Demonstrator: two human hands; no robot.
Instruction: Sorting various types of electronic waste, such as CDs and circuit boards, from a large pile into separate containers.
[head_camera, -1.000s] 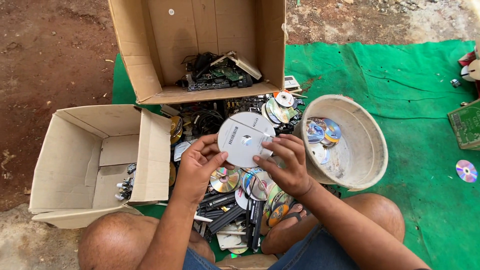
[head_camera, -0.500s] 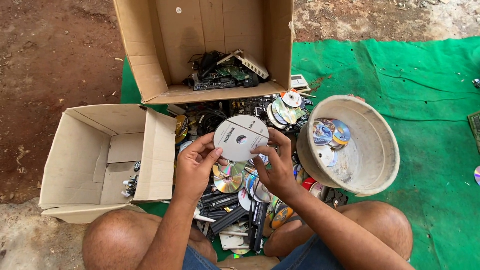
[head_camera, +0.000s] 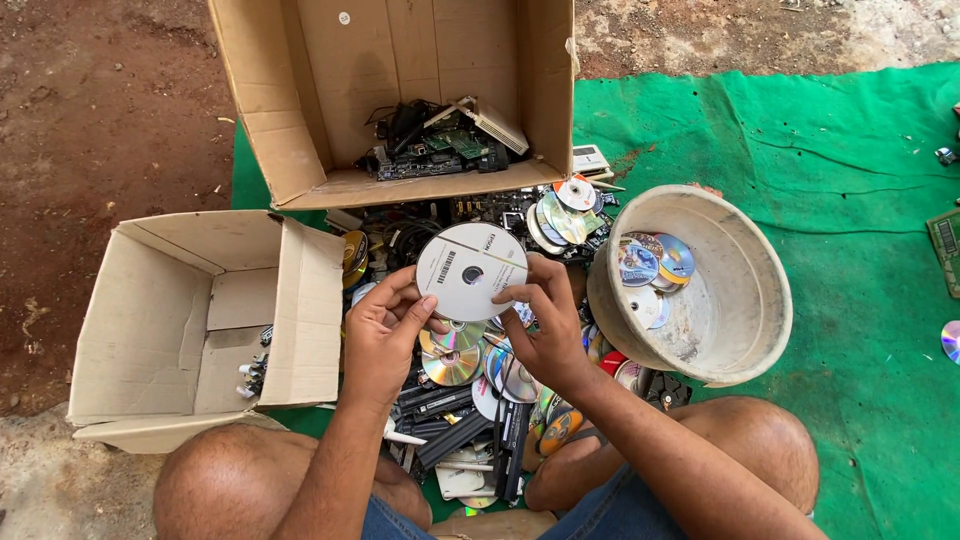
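Both my hands hold one white disc (head_camera: 470, 270) above a pile of discs (head_camera: 470, 365) and black electronic scrap on the ground. My left hand (head_camera: 385, 335) pinches the disc's lower left edge. My right hand (head_camera: 545, 320) grips its lower right edge with the fingertips. The disc faces up, tilted a little toward me. To the right of my hands, a tilted round beige basin (head_camera: 720, 290) holds several discs (head_camera: 650, 270). My bare knees show at the bottom of the view.
A small open cardboard box (head_camera: 170, 330) lies at the left with a few small parts inside. A larger cardboard box (head_camera: 330, 90) at the back holds circuit boards and cables. A green mat (head_camera: 850, 170) covers the ground at the right, with a loose disc (head_camera: 950, 340) at its edge.
The white disc has stayed in both hands and has turned a little. The view has shifted slightly, so the boxes and basin sit differently in frame.
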